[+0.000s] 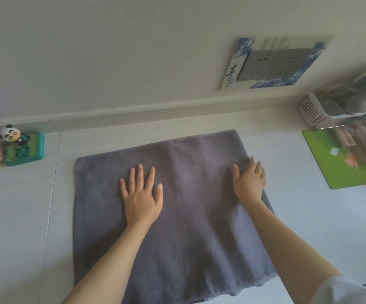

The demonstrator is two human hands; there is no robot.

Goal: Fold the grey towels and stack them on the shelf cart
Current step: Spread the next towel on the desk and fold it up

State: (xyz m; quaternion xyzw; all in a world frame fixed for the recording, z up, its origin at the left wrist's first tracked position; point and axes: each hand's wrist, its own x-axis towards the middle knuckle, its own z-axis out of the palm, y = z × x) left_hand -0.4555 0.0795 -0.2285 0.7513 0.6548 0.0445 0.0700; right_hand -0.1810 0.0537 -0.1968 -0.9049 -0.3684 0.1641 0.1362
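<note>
While the soft grey rectangular towel (173,207) lies spread on the pale countertop (24,216) at frame centre, the left hand (141,194) and right hand (250,181) press flat, fingers straight and apart, apparently smoothing it for folding.

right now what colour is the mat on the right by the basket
Bright green, with a small picture on it; the mat shows in the head view, beside the white basket.

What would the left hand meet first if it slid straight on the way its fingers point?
Only more towel ahead of the left hand, then its far edge, bare counter and probably the wall ledge; nothing stands between.
</note>
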